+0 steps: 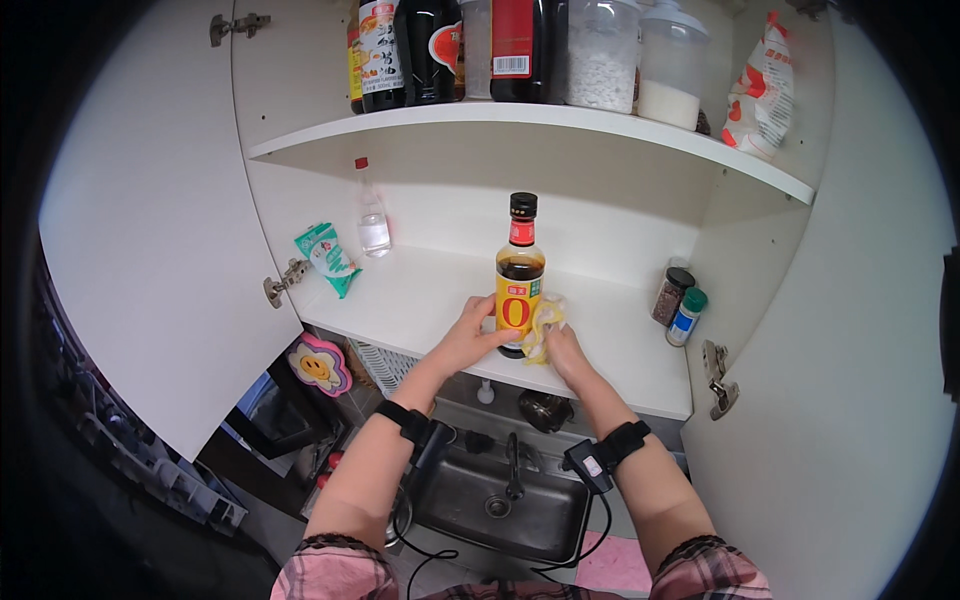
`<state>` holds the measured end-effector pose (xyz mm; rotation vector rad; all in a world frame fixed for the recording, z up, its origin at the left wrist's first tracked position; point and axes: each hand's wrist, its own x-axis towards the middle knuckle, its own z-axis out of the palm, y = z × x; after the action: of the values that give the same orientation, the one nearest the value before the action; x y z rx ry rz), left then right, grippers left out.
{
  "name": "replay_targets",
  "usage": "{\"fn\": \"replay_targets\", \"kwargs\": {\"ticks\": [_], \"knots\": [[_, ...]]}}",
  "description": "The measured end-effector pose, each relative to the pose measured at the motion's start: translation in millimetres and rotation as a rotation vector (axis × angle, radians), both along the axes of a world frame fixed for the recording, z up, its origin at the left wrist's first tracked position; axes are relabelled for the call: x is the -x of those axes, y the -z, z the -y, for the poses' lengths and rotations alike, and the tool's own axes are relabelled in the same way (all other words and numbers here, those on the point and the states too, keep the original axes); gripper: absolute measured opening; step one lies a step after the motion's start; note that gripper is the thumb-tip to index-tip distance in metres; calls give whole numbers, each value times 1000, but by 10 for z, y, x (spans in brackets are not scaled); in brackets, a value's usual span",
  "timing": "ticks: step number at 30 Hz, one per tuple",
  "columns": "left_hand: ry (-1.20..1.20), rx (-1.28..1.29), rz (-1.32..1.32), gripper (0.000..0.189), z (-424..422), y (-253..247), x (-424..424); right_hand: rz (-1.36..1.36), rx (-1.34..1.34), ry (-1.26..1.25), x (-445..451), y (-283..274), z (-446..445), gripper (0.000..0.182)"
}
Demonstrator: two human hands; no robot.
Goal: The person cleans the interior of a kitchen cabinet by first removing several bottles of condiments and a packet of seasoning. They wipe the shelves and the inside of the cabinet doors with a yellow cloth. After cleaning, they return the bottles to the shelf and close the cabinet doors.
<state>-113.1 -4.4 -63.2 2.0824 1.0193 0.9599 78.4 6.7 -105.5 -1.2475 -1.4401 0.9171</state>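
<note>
A glass soy sauce bottle [519, 270] with a black cap and a yellow label stands upright near the front of the cabinet's lower shelf [442, 285]. My left hand [469, 337] grips its lower part from the left, thumb across the front of the label. On the bottle's right side, my right hand [568, 352] holds a crumpled yellow and white cloth [544, 330] against it. The fingertips of my right hand are partly hidden by the cloth.
Left on this shelf are a green packet [328, 257] and a red-capped clear bottle [373, 217]; right, spice jars [673, 295]. Bottles and plastic containers [602, 60] line the upper shelf [525, 112]. Open doors [150, 210] flank the cabinet. Below is a steel sink [495, 502].
</note>
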Motion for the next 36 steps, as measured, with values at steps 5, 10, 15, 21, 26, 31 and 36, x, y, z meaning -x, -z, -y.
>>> {"fn": "replay_targets", "kwargs": {"ticks": [5, 10, 15, 21, 26, 31, 36], "knots": [[115, 56, 128, 91, -13, -124, 282, -34, 21, -137, -80, -355, 196, 76], [-49, -112, 448, 91, 83, -678, 1, -482, -114, -162, -50, -761, -82, 80], [-202, -189, 634, 75, -2, -1154, -433, -500, -149, -331, 368, -1344, 200, 77], [-239, -184, 682, 53, 0, -1226, -627, -556, -35, -250, 350, -749, -177, 75], [-183, -156, 699, 37, -144, -1195, -492, -302, 122, -150, 343, -132, -153, 57], [55, 30, 751, 20, -162, -1223, -439, -641, 174, -261, 275, -738, 2, 61], [208, 112, 770, 19, -178, -1221, -456, -802, 149, -405, 239, -915, -174, 50]]}}
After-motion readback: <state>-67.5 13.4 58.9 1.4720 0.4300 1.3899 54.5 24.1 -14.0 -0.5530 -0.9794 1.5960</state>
